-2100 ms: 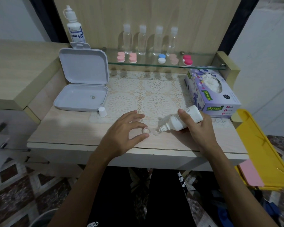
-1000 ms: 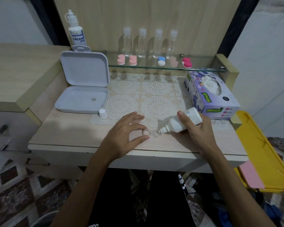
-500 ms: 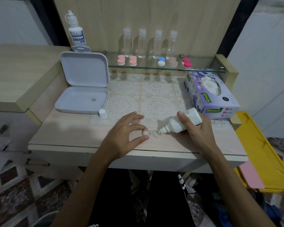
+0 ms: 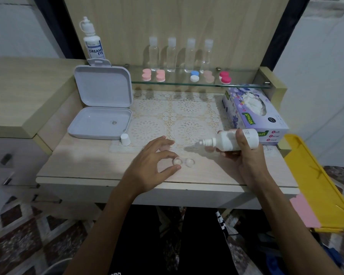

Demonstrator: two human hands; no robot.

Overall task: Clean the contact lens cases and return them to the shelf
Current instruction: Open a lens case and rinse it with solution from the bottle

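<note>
A small pale contact lens case [image 4: 184,162] with both wells uncapped lies on the wooden table [image 4: 87,163] near its front edge. My left hand [image 4: 151,165] pinches its left well between thumb and index finger. My right hand [image 4: 244,155] grips a white solution bottle [image 4: 230,140], held almost level above the table, nozzle pointing left, up and to the right of the case. The bottle's white cap [image 4: 125,139] stands on the table. Several capped lens cases [image 4: 160,75] in pink, blue-white and red sit on the glass shelf [image 4: 242,85].
An open grey plastic box [image 4: 101,124] sits at the left. A purple tissue box [image 4: 252,114] stands at the right, behind the bottle. Several clear bottles [image 4: 171,54] line the shelf, with a Dream Eye bottle [image 4: 92,42] at its left. A yellow tray [image 4: 316,181] juts out beside the table.
My right hand has lifted the bottle up and to the right, so its nozzle has come away from the case's right well. My left hand still holds the case.
</note>
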